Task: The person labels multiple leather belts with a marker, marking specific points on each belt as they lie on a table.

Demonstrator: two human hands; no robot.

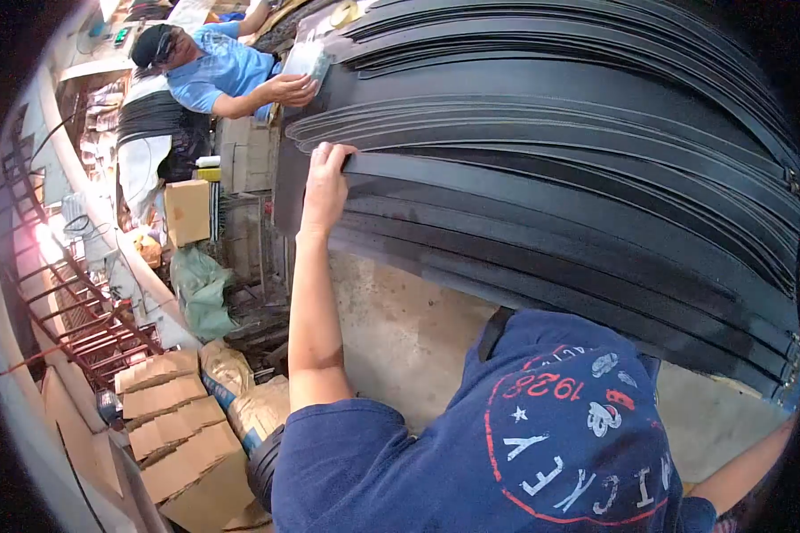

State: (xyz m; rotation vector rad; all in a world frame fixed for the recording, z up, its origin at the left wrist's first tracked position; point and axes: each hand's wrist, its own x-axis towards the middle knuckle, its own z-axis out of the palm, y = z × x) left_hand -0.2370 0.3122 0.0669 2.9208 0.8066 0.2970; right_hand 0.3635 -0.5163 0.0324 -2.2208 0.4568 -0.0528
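At left hand [326,186], black strip [436,176], carton [188,214], contents unclear

Floor gap [391,320] beside black strips [524,191]

The long, flat, black strips [524,188] have pale grey lines at some edges. The navy-blue fabric T-shirt [373,484] carries white letters [543,477] and a red ring [489,435]. The crumpled plastic sheet [200,289] is pale green, the stacked cardboard boxes [173,417] brown.
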